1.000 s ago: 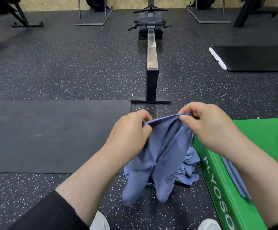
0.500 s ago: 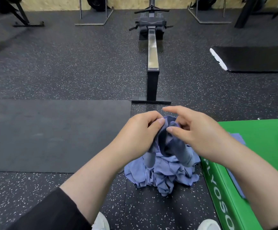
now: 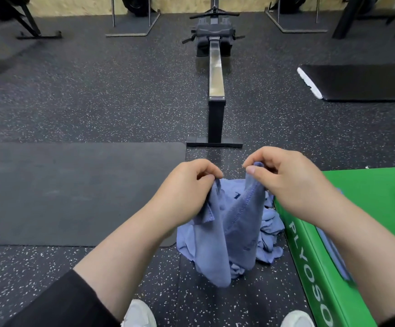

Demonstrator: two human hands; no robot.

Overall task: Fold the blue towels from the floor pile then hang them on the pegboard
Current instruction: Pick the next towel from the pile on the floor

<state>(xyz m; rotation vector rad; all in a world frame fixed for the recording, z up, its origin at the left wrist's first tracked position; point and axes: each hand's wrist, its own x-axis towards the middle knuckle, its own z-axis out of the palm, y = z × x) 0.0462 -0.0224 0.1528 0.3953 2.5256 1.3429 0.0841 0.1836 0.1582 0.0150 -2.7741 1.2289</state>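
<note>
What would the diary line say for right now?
step: opening towel | left hand: pinches blue towel | right hand: pinches same towel | pile: on floor beside green box

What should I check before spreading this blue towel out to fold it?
1. Left hand pinches an edge of the held blue cloth towel: ok.
2. Right hand pinches another edge: ok.
3. Both hands on true corners: cannot tell, the cloth is bunched.
4. Towel hangs flat between the hands: not ok, it droops in folds.
5. Lower end clear of the crumpled blue towel pile on the speckled rubber floor: cannot tell.
6. Green padded plyo box offers a folding surface: ok, though another blue cloth lies on it.
</note>
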